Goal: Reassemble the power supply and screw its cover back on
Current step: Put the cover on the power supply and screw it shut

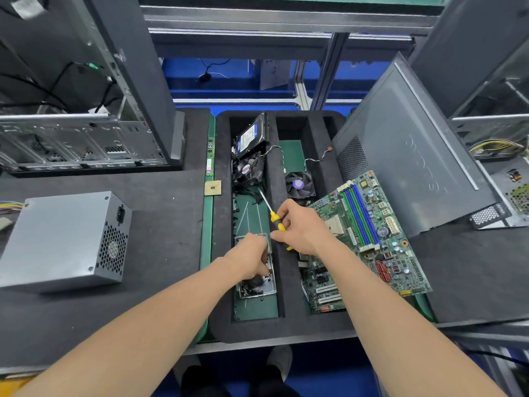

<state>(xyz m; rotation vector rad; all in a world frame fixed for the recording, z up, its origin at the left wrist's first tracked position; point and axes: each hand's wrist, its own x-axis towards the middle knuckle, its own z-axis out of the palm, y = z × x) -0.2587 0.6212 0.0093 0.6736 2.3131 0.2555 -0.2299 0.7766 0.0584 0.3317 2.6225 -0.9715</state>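
Your right grip (297,227) is clenched round the yellow-and-black screwdriver (275,218). Your left grip (252,257) curls into the shiny metal tray (266,294) of dark screws (253,285); whether it pinches one cannot be told. The boxy grey power supply (60,242) sits well left on the dark foam counter (160,213).

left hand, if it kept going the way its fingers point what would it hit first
Probably the small dark screws in the shiny rectangular metal tray; the left hand curls its fingertips down over them, depth unclear.
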